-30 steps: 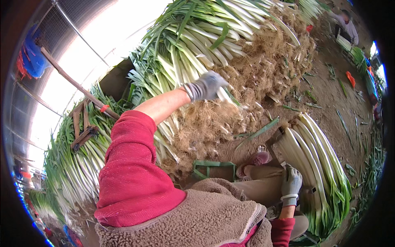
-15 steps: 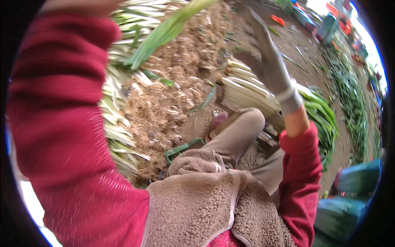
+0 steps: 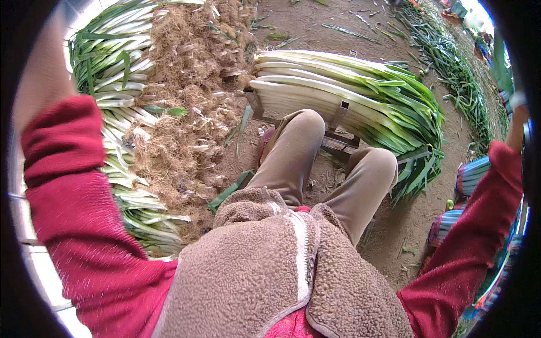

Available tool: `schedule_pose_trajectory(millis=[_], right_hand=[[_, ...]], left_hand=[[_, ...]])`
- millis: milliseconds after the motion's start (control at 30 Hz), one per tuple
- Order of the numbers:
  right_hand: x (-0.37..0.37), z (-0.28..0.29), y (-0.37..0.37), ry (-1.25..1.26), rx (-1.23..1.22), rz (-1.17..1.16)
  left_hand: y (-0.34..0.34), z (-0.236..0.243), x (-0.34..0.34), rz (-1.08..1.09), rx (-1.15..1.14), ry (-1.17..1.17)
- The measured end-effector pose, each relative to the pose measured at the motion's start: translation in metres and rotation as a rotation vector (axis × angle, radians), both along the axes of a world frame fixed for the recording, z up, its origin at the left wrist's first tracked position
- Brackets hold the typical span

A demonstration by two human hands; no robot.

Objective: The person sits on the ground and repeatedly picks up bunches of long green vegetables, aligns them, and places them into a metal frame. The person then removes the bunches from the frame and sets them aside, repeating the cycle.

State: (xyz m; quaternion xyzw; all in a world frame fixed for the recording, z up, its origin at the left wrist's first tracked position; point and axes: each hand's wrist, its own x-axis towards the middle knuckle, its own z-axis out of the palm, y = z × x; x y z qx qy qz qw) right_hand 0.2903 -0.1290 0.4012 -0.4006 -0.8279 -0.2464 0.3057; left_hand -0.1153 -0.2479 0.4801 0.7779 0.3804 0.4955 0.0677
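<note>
My left hand [image 3: 42, 79] is raised at the far left edge, beside the pile of leeks. Motion smears it and the dark rim cuts it off, so its fingers do not show. Far out on the right, my right hand [image 3: 518, 100], with a pale glove cuff, reaches to the picture's edge; its fingers are lost there. A blurred green shape lies beside it, and whether it is held I cannot make out. In front of my knees a thick bundle of trimmed leeks [image 3: 332, 84] lies across a metal frame [image 3: 340, 115], white ends left, green leaves right.
A long pile of untrimmed leeks [image 3: 121, 84] runs down the left, with its brown roots [image 3: 186, 112] toward me. Loose green leaves [image 3: 459, 73] form a strip along the right. Blue-wrapped bundles [image 3: 445, 225] stand below it. Leaf scraps lie on the dirt floor [image 3: 304, 22].
My right hand has swung from above the leek bundle out to the far right. The long green leaf over the left pile is gone from sight. My view has shifted, showing the whole bundle.
</note>
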Motion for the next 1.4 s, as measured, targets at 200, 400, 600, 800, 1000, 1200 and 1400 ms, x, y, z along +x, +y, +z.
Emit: schedule_pose_trajectory(millis=[200,400,600,800,1000,1200,1400], right_hand=[[0.022,-0.036,0.014,-0.357,0.176,-0.018],[-0.02,-0.221,-0.004,-0.262,-0.427,-0.025],[-0.014,-0.308,-0.002,-0.266,-0.429,-0.061],[-0.033,-0.316,-0.001,-0.203,-0.509,0.07],[-0.049,-0.306,0.011,-0.158,-0.689,0.068],[-0.075,-0.299,0.012,-0.142,-0.68,0.154],[-0.079,-0.309,-0.001,-0.072,-0.62,0.102]], left_hand=[[0.043,-0.174,-0.075,-0.168,-0.386,-0.867],[0.099,-0.41,-0.067,-0.088,-1.149,-1.699],[0.084,-0.467,-0.039,0.303,-1.115,-1.618],[0.062,-0.457,-0.039,0.374,-1.134,-1.422],[0.055,-0.511,-0.049,0.44,-1.036,-1.417],[0.092,-0.579,-0.076,0.857,-0.69,-0.894],[0.095,-0.573,-0.082,0.718,-0.778,-1.043]])
